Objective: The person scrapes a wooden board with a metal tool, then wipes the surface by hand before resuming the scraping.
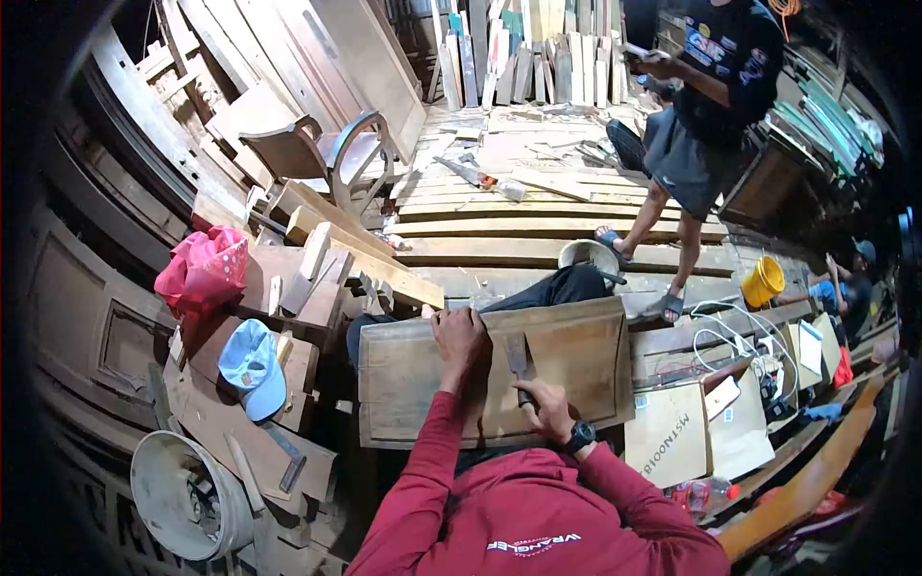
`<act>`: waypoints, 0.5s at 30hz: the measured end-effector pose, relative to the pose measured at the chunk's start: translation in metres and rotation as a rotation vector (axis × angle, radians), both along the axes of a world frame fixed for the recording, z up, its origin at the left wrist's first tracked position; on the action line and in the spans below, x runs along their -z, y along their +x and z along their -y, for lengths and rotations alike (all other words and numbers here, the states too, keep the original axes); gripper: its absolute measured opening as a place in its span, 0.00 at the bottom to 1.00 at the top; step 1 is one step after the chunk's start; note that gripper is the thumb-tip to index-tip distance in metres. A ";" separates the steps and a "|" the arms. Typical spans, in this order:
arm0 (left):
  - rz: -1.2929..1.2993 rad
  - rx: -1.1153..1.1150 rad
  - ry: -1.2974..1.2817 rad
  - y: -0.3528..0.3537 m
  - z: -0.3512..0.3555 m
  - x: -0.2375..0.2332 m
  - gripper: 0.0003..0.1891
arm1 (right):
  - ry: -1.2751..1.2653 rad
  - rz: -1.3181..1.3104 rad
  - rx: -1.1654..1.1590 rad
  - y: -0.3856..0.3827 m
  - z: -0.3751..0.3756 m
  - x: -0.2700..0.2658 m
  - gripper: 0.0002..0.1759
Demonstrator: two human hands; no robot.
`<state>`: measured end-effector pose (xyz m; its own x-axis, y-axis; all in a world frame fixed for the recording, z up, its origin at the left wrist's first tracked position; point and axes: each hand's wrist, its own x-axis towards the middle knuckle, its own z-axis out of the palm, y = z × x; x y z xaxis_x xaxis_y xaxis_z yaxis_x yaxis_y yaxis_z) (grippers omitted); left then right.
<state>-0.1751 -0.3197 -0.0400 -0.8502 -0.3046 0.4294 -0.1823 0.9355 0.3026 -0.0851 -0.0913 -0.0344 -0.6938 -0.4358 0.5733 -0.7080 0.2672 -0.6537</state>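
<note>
A brown wooden panel (423, 384) with a grooved border lies across my lap. My left hand (459, 336) is near its far edge, fingers bent over that edge and gripping it. In my right hand (549, 408) is a putty knife (518, 355) with a dark handle and a flat, wide metal blade. The blade points away from me and lies over the panel's face, right of my left hand. My right fingers wrap round the handle, and a dark watch (580, 437) is on that wrist.
To my left, a bench (206, 398) bears a blue cap (252, 365), a pink bag (204, 269) and a metal square (286, 461), with a white bucket (192, 494) beside it. Cardboard (667, 432) and cables lie right. A person (715, 86) stands ahead; another (845, 288) sits far right.
</note>
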 end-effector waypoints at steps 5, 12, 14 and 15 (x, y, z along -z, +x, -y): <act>-0.083 0.005 0.031 -0.011 0.005 0.023 0.15 | 0.028 0.107 0.043 -0.006 0.000 0.000 0.23; -0.052 0.004 0.139 -0.007 0.002 0.014 0.17 | 0.009 0.074 0.071 -0.004 0.007 0.009 0.24; -0.023 0.014 0.147 -0.005 0.001 0.002 0.17 | 0.060 0.110 0.002 -0.003 -0.005 0.020 0.23; -0.002 0.015 0.153 -0.002 0.001 -0.002 0.17 | 0.088 0.093 0.015 -0.002 -0.003 0.014 0.22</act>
